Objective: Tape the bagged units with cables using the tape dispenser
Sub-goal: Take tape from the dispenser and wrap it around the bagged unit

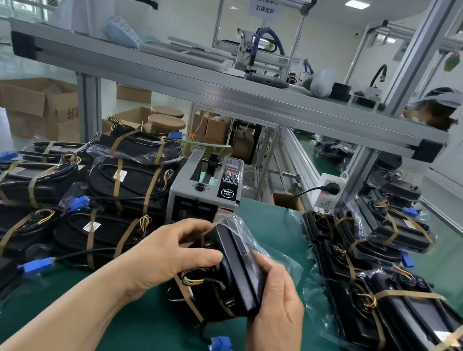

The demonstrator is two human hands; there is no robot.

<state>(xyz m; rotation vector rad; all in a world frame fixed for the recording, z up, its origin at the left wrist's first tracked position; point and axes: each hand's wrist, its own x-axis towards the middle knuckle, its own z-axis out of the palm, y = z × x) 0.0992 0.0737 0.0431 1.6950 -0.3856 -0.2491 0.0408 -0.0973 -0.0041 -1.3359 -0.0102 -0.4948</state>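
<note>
- At the far left, behind the bench, we see open cardboard boxes (35, 106) on the floor.
- On the left of the green mat (139, 341) we find a stack of taped units (117, 183). They are black and bagged, each bound with tan tape bands over its coiled cable. Blue connectors (36, 264) stick out of the pile.
- Our left hand (169, 260) comes in from the lower left and grips the left end of the bagged unit (238, 269). The fingers curl over its top edge, and the thumb lies across the near face above the coloured wires (193, 280).
- Just behind that hand stands the tape dispenser (206, 186), a grey box with a black control panel and its front slot facing us. The unit's upper end is close to the slot; we cannot tell whether they touch.
- The bagged unit is held tilted above the mat, mid-bench, between both hands, with its clear bag loose round the upper end. A tan tape band (190, 302) crosses its lower left part. Its cable hangs down to a blue plug (220, 344) near the mat.
- Our right hand (277, 313) grips the unit's right end, thumb pressed on the upper face, the other fingers wrapped behind it and hidden.
- Further right, a white socket block (327, 192) with a black plug in it sits on the frame post.
- Along the right edge lies a second pile of units (403, 314), bagged and banded in tan tape.
</note>
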